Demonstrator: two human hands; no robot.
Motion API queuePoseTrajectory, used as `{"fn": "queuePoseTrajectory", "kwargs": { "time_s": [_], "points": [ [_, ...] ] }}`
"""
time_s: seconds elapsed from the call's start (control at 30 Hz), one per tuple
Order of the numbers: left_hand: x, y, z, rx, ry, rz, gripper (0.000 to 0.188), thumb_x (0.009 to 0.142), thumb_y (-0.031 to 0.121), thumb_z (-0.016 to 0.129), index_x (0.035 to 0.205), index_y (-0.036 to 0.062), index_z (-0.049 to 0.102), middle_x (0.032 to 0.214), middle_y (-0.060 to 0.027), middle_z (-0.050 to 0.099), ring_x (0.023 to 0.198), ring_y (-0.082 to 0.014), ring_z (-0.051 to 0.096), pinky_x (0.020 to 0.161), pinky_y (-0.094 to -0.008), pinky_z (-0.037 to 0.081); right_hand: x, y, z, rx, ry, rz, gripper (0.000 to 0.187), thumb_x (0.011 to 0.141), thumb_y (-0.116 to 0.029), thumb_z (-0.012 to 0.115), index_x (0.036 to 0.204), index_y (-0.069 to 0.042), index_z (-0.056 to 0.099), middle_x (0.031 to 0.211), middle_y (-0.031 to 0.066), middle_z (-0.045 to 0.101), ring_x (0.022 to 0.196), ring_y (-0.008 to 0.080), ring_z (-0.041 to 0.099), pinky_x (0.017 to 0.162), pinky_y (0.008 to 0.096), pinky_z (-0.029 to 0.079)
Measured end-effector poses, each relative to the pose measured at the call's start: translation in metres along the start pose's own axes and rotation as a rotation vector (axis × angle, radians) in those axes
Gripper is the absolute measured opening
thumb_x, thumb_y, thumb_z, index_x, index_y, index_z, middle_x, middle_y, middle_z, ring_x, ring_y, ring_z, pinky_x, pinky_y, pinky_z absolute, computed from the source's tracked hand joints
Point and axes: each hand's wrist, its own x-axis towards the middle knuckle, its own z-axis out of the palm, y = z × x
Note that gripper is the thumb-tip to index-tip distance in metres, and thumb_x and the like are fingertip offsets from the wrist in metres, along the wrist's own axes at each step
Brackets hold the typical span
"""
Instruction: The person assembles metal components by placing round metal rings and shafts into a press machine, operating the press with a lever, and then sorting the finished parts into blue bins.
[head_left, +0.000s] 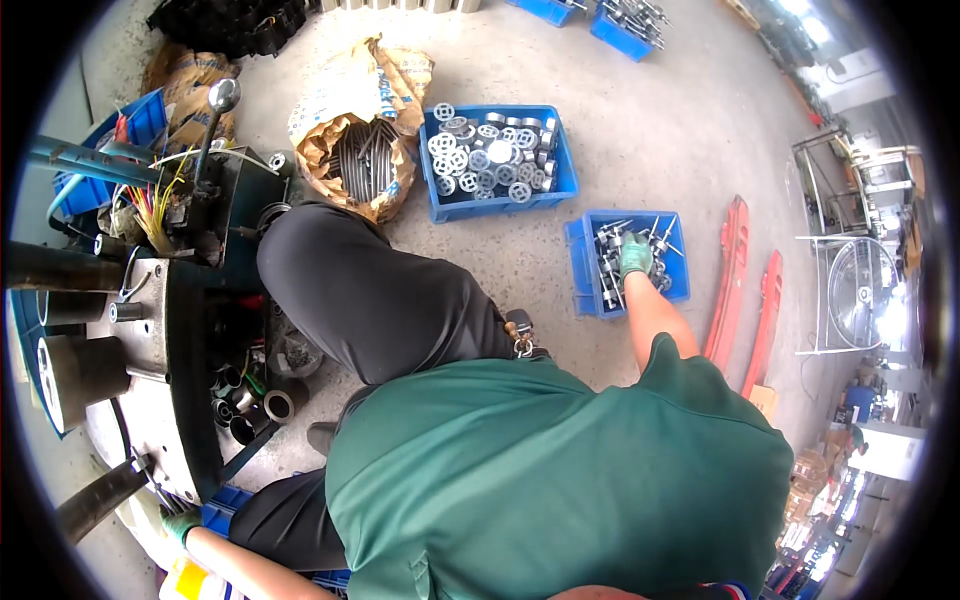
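My right hand [635, 255], in a green glove, reaches down into a small blue crate [583, 262]. Metal shafts with round hubs [610, 262] lie jumbled in it, under and around the fingers. The fingers look drawn together, but what is between them is hidden. At the lower left, beside the metal press table [140, 425], my gloved left hand [180, 522] is closed around several thin dark metal rods [165, 494]. Their ends stick out past the fingers.
A larger blue crate [500, 208] holds many slotted metal discs [485, 160]. Beside it stands a torn paper sack [310, 110] full of metal rods [362, 160]. Red forks [728, 275] lie right of the small crate. The machine's ball-ended lever [225, 95] rises at the left.
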Motion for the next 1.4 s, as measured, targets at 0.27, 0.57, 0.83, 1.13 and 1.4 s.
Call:
{"fn": "queuePoseTrajectory", "kwargs": {
  "time_s": [0.27, 0.57, 0.83, 1.13, 1.4],
  "points": [
    [-0.009, 0.026, -0.024, 0.792, -0.204, 0.349, 0.042, 0.106, 0.038, 0.059, 0.136, 0.0100, 0.066, 0.126, -0.0079, 0.066, 0.122, -0.0258, 0.060, 0.106, -0.0377, 0.047, -0.078, -0.113, 0.056, -0.168, -0.304, -0.503, 0.044, 0.092, -0.044, 0.069, 0.112, -0.005, 0.076, 0.117, 0.0259, 0.074, 0.113, 0.0455, 0.069, 0.097, 0.0525, 0.054],
    [-0.092, -0.181, -0.051, 1.379, -0.009, 0.885, 0.015, 0.102, 0.030, 0.065, 0.092, 0.0189, 0.067, 0.071, 0.0058, 0.059, 0.050, -0.0090, 0.047, 0.044, -0.0234, 0.031, -0.300, -0.398, -0.018, 0.573, -0.668, -1.369, 0.008, 0.096, -0.008, 0.076, 0.096, 0.000, 0.075, 0.088, 0.0110, 0.075, 0.078, 0.0205, 0.070, 0.072, 0.0348, 0.054],
    [-0.117, -0.257, -0.037, 1.527, 0.049, 1.410, 0.018, 0.098, 0.014, 0.071, 0.109, 0.0007, 0.075, 0.080, -0.0023, 0.067, 0.065, -0.0108, 0.058, 0.060, -0.0277, 0.046, -0.530, -0.572, -0.060, 0.740, -0.831, -2.156, 0.020, 0.093, -0.011, 0.073, 0.112, -0.004, 0.075, 0.108, 0.0152, 0.077, 0.105, 0.0366, 0.072, 0.104, 0.0457, 0.052],
    [-0.101, -0.269, -0.031, 1.644, -0.032, 1.611, 0.017, 0.096, 0.007, 0.073, 0.113, 0.0016, 0.076, 0.088, -0.0018, 0.071, 0.074, -0.0091, 0.059, 0.069, -0.0261, 0.050, -0.676, -0.651, 0.079, 0.788, -0.623, -2.204, 0.031, 0.084, -0.019, 0.077, 0.112, -0.006, 0.079, 0.121, 0.0152, 0.075, 0.109, 0.0366, 0.070, 0.099, 0.0484, 0.053],
    [-0.125, -0.278, -0.022, 1.805, -0.391, 2.032, 0.020, 0.097, 0.019, 0.081, 0.102, 0.0018, 0.072, 0.091, -0.0088, 0.074, 0.077, -0.0129, 0.067, 0.074, -0.0287, 0.054, -0.703, -0.642, 0.108, 0.721, -0.719, -2.081, 0.036, 0.081, -0.021, 0.081, 0.113, -0.005, 0.079, 0.126, 0.0158, 0.074, 0.114, 0.0372, 0.068, 0.103, 0.0462, 0.053]
  ]
}}
